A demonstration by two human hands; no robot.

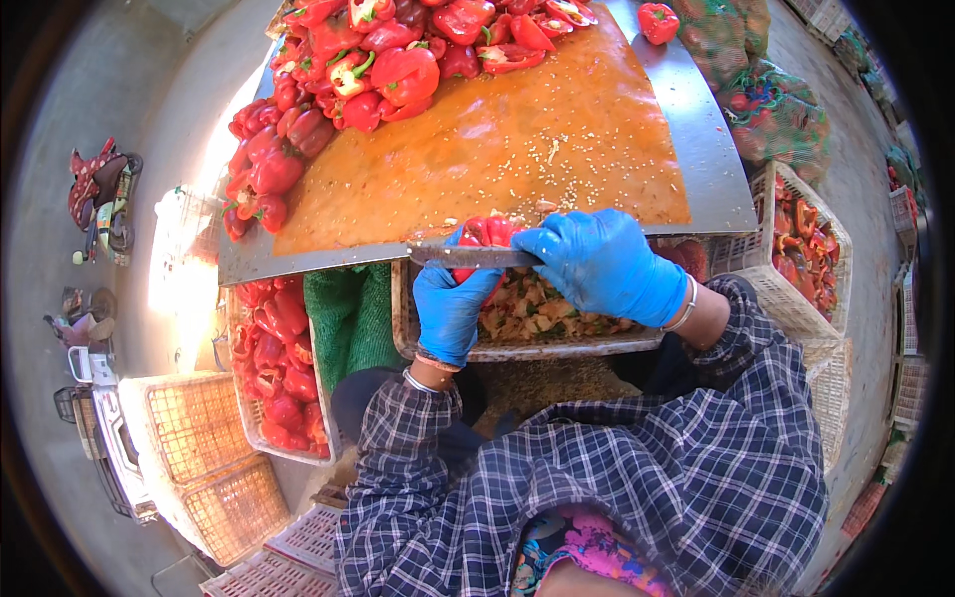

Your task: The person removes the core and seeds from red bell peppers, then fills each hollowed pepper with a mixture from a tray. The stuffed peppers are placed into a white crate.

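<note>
In a blue glove, my left hand holds a red bell pepper at the near edge of the metal-topped table. My right hand, gloved in blue too, grips a knife whose dark blade lies across the near side of the pepper. The knife's handle is hidden in my fist. Pale seeds are scattered over the orange sheet on the table. Whole and cut red peppers are piled at its far left. Below my hands, a crate holds pepper cores and scraps.
A crate of red peppers stands at the left beside green mesh sacking. Another crate with cut peppers is at the right, near filled net sacks. Stacked plastic crates stand lower left. One pepper lies on the table's far right.
</note>
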